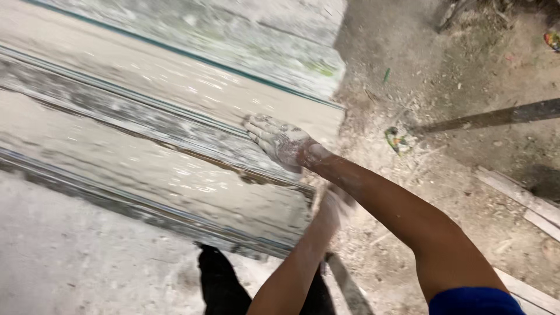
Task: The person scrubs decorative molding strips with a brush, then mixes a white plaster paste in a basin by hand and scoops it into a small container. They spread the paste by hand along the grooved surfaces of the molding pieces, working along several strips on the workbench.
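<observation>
Several long, dust-covered slabs [146,169] lie stacked in steps and fill the left of the view. My right hand [279,142], coated in white dust, rests flat with its fingers spread on the upper face of one slab near its right end. My right forearm reaches in from the lower right, with a blue sleeve at the frame's edge. My left hand [331,211] is at the end edge of a lower slab. It is blurred and partly hidden under my right forearm, so its grip is unclear.
Dusty ground [443,93] with debris stretches to the right. A dark bar [496,116] lies across it, with a coloured wrapper [398,140] nearby. Pale wooden planks [519,195] lie at the right edge. A dark shape [219,280] stands at the bottom centre.
</observation>
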